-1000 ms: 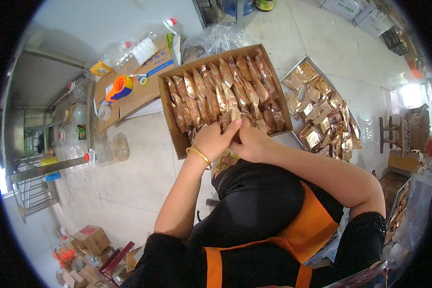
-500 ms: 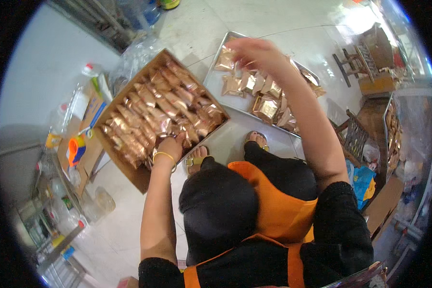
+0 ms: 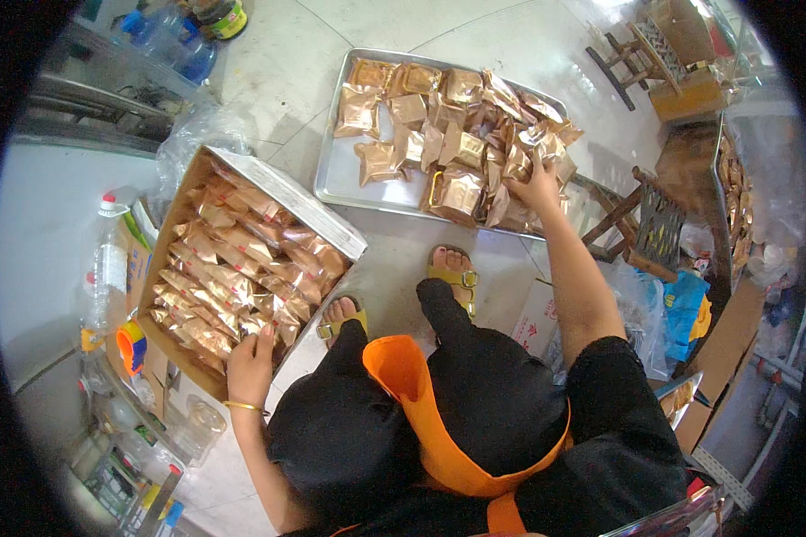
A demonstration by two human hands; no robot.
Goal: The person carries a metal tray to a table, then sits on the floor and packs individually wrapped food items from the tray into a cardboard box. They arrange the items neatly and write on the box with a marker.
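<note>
A cardboard box (image 3: 172, 224) on the floor at the left is filled with rows of gold foil packets (image 3: 233, 251) standing on edge. My left hand (image 3: 251, 367) is at the box's near corner, its bent fingers closed on a packet at the end of a row; the fingertips are partly hidden. On the right, a metal tray (image 3: 331, 166) carries many loose gold foil packets (image 3: 461, 192), some piled on others. My right hand (image 3: 539, 188) reaches into the pile at the tray's right side, thumb and fingers closed around a foil packet.
My sandalled feet (image 3: 452, 261) stand between box and tray. Plastic bottles (image 3: 107, 286) and a tape dispenser (image 3: 132, 347) are at the left. Small stools (image 3: 658, 224), a blue bag (image 3: 685, 304) and another tray of packets (image 3: 734, 206) line the right. Water jugs (image 3: 184, 45) stand at the far left.
My right hand has moved from above the tray's far left to the packets at its right side. My left hand stays at the box's near end. The view has shifted.
</note>
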